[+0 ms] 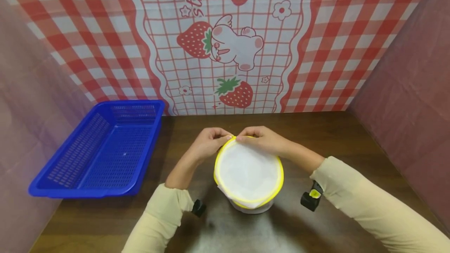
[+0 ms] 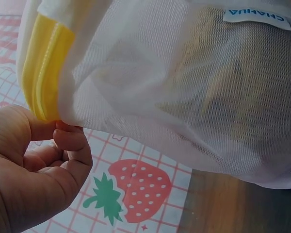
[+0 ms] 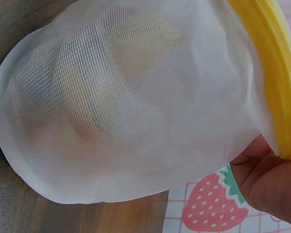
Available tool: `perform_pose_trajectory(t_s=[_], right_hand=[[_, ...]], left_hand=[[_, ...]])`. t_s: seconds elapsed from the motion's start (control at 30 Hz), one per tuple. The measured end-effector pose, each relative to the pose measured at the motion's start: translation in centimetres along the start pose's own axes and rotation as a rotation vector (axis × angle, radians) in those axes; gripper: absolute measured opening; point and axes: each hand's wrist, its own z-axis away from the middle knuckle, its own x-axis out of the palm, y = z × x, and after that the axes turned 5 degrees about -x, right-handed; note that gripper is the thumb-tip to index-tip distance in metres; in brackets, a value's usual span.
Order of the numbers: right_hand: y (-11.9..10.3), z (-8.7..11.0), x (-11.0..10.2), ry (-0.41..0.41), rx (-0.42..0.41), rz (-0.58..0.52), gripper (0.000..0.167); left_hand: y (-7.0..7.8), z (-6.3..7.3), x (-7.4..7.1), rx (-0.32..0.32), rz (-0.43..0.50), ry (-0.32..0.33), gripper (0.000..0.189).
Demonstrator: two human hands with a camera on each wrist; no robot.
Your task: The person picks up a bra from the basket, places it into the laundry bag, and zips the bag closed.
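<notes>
A round white mesh laundry bag [image 1: 249,173] with a yellow zipper band [image 1: 281,179] stands upright on the table in the head view, its white lid facing up. At the far side of the rim, my left hand [image 1: 206,143] pinches the yellow edge between thumb and fingers. Close beside it, my right hand [image 1: 263,140] pinches the same rim. Through the mesh side [image 2: 136,82] in the left wrist view, brownish shapes show inside, too blurred to name. A white label [image 2: 257,18] with blue letters is on the bag. The zipper pull cannot be made out.
A blue perforated plastic basket [image 1: 144,167] stands on the left of the brown wooden table [image 1: 316,128]. Behind the table hangs a red-and-white strawberry cloth [image 1: 299,50]. Pinkish sheets [image 1: 404,89] line both sides.
</notes>
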Motion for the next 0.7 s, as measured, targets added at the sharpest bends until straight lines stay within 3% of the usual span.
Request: perform_pose_trajectory(t_s=[0.7], right_hand=[[-0.09,0.22,0.02,0.003,0.011,-0.021,0.030]], left_hand=[[-0.04,0.20,-0.02,-0.014,0.012,-0.010,0.022]])
